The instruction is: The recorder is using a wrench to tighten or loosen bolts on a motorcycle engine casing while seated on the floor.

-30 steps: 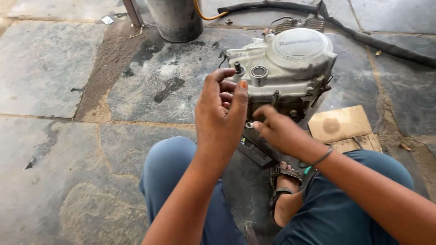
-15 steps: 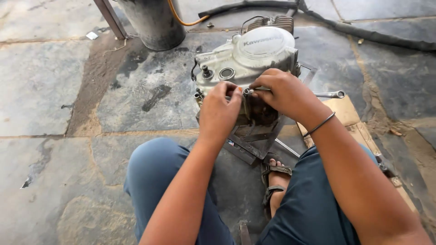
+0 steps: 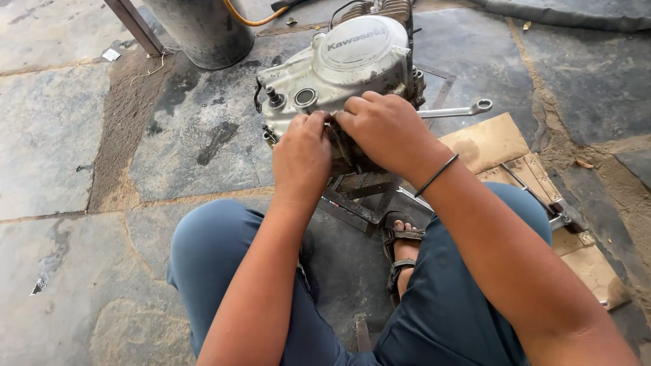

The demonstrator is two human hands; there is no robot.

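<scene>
A dirty grey motorcycle engine with a round side cover stands on a dark metal stand on the stone floor in front of me. My left hand rests on the engine's near lower edge with its fingers curled onto the case. My right hand, with a thin black band on the wrist, lies just beside it, fingers bent over the same edge. The fingertips of both hands meet there. Whatever is under them is hidden.
A ring spanner lies right of the engine, beside flat cardboard carrying another metal tool. A grey metal cylinder with a yellow hose stands behind left. My sandalled foot sits below the stand.
My right hand rose from below the engine onto its near edge, and my left hand came down from an open raised pose to join it. The view has closed in on the engine.
</scene>
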